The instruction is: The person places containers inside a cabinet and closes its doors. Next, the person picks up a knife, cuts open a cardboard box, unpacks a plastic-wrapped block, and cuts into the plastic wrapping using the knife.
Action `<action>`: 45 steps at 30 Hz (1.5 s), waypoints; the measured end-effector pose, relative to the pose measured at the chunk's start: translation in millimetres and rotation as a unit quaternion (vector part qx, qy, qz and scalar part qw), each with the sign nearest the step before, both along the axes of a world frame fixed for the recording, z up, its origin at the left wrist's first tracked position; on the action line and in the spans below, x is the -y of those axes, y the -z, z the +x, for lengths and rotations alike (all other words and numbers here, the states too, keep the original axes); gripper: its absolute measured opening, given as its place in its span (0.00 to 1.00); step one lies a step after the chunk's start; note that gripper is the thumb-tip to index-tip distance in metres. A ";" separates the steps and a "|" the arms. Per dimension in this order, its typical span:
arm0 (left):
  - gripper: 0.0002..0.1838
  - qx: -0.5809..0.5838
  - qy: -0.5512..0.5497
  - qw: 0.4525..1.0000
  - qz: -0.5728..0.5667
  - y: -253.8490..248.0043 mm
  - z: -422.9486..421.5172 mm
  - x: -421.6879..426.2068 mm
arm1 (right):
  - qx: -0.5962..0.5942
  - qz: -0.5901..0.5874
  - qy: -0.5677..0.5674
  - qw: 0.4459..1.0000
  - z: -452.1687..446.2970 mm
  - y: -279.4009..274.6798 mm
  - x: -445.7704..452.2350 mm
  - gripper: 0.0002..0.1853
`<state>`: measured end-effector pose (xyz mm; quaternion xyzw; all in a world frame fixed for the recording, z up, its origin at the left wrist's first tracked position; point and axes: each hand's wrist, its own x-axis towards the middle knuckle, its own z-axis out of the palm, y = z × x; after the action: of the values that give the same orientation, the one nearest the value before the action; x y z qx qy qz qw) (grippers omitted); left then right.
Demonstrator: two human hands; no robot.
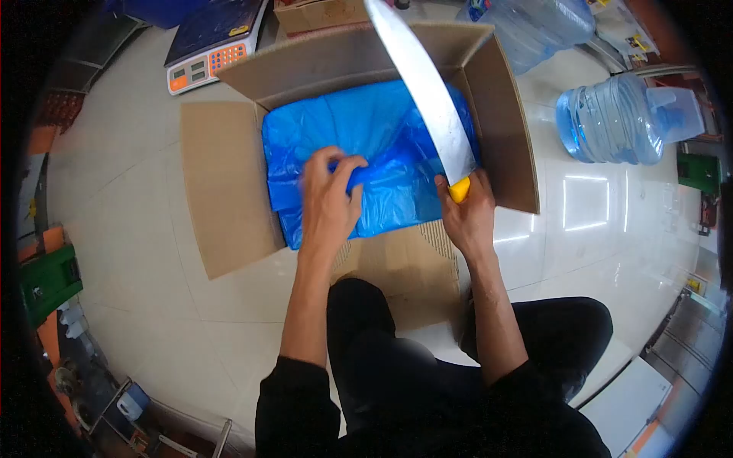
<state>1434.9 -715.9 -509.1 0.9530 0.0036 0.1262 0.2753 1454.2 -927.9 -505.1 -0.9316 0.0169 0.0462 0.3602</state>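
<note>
- Steadying the open brown cardboard box [229,183] is the base of good handling; it sits on the pale floor [137,198], its near flap [397,267] reaching towards 6 o'clock, close to the legs in black trousers [366,320].
- The glossy blue plastic sheeting [321,114] lies inside the box walls; it looks thin and slack, so it probably handles best lifted gently and kept taut.
- A white-and-orange scale [198,76] stands just outside the box at 11 o'clock, worth keeping clear of the swinging steel.
- The long, broad steel blade [431,91] slants over the box towards 11 o'clock from the right hand [469,217]; its edge is best turned away from fingers and legs, with slow wrist movements.
- The left hand [330,195], at about 7 o'clock over the sheeting and slightly blurred, pinches a loose dark-blue fold [365,174] between thumb and fingers; raising it away from whatever lies underneath would give better control.
- The right hand, at about 4 o'clock, is closed around the short-looking yellow handle [460,189]; a firm, low hold should stop the long blade tipping.
</note>
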 end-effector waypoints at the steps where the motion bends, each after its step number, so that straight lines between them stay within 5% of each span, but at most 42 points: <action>1: 0.23 0.037 -0.013 0.998 0.054 -11.1 -1.0 -9.4 | 0.052 -0.054 -0.028 0.997 12.4 -1.5 -0.7 0.20; 3: 0.25 -0.013 -0.040 0.995 0.096 -10.4 -5.0 -41.1 | 0.155 -0.162 -0.085 0.971 31.9 5.5 1.6 0.27; 4: 0.26 -0.039 -0.054 0.991 0.118 -7.4 -7.3 -55.3 | 0.088 -0.153 -0.102 0.979 36.1 7.0 1.5 0.38; 11: 0.18 -0.101 0.003 0.995 0.014 0.0 -3.8 -81.1 | -0.027 -0.127 -0.071 0.989 55.7 6.8 -5.2 0.34; 17: 0.13 -0.155 0.070 0.985 -0.039 -8.5 31.5 -84.4 | -0.040 -0.098 0.093 0.990 74.8 -5.4 -9.2 0.18; 22: 0.14 -0.273 0.121 0.954 0.031 -20.2 47.3 -85.8 | -0.036 -0.063 0.151 0.986 71.5 -18.9 -15.3 0.14; 28: 0.06 -0.267 0.091 0.959 0.009 -28.0 41.6 -80.6 | 0.017 0.073 0.121 0.990 90.8 9.3 -14.2 0.07; 32: 0.04 -0.264 0.060 0.963 -0.008 -37.8 40.1 -71.7 | -0.079 0.133 0.077 0.985 101.4 -3.6 4.9 0.04; 35: 0.05 -0.293 0.080 0.953 -0.011 -48.0 21.0 -68.4 | -0.168 0.190 0.107 0.961 95.4 -43.0 6.3 0.04; 45: 0.08 -0.316 0.118 0.938 -0.081 -117.6 -23.8 -54.0 | -0.193 0.221 0.100 0.951 51.6 -115.3 30.8 0.04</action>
<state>1411.2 -661.9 -391.4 0.9118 -0.0114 -0.2159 0.3490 1505.8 -958.6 -389.8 -0.7956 0.1682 0.1912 0.5498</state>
